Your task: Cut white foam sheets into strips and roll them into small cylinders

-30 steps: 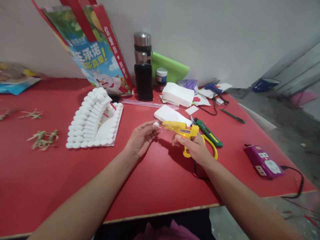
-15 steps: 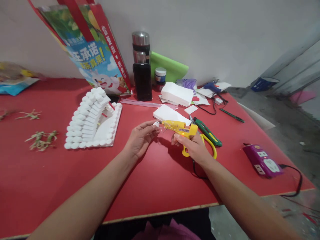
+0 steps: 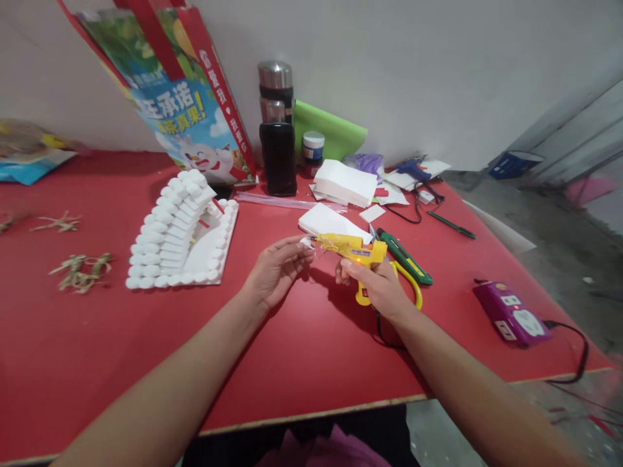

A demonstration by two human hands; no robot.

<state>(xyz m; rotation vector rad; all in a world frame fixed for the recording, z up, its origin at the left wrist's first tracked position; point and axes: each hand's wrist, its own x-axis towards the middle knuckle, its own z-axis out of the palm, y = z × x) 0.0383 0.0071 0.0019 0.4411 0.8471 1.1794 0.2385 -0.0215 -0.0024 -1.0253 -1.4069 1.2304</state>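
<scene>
My right hand grips a yellow hot glue gun, its nozzle pointing left and a small orange light glowing on its body. Between the fingertips of my left hand is a small white piece, right at the nozzle; my fingers partly cover it. Thin clear strands of glue hang around the gun's front. To the left stands a white model with a curved stair and rows of rounded white pieces along its edges.
A green utility knife and yellow-handled scissors lie right of the gun. White sheets, clear glue sticks and a black phone are behind. A purple power box sits at right, dried-grass figures at left.
Almost nothing differs. My hands and the glue gun have shifted very slightly to the right, with the nozzle still at the white piece.
</scene>
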